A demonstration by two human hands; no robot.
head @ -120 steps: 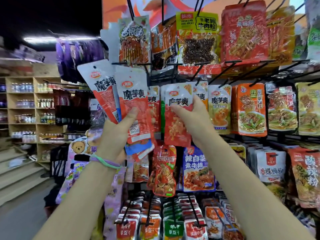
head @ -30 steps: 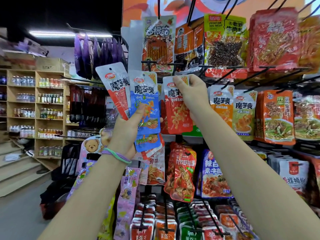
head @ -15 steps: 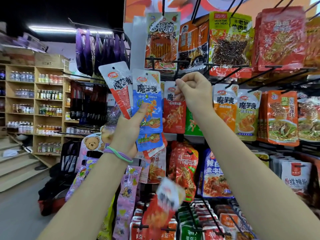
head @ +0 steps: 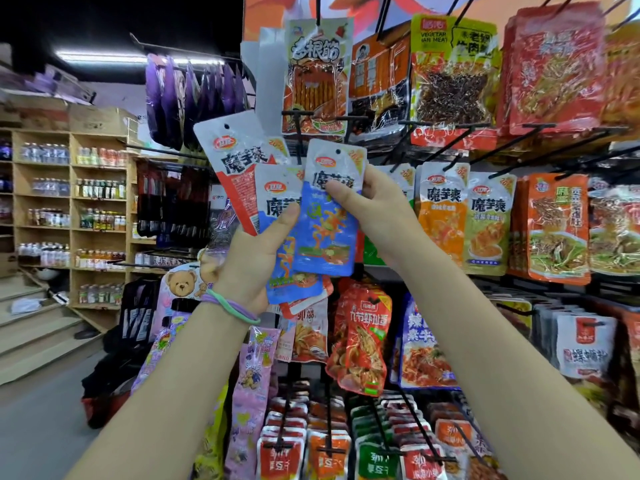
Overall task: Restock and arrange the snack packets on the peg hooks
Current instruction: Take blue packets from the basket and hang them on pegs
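Note:
My left hand (head: 247,258) grips a fan of snack packets: a red-and-white one (head: 231,161) at the top left, another blue one (head: 277,199) under my thumb, and more edges below. My right hand (head: 370,209) pinches the front blue packet (head: 327,230) by its upper half, just in front of the fan. Behind them the peg hooks (head: 420,147) of the middle row carry an orange packet (head: 440,216) and a green-yellow packet (head: 490,220). The hook directly behind my hands is hidden.
The rack is crowded: large bags (head: 453,71) above, red shrimp bags (head: 362,341) below, small packets (head: 322,455) on low pegs. Black hook rods (head: 561,150) jut out toward me at the right. Wooden shelves with bottles (head: 72,216) and steps (head: 31,341) lie to the left.
My right hand left the peg where it hung a red packet and came down to take the front blue packet from the fan. A packet was falling half a second ago.

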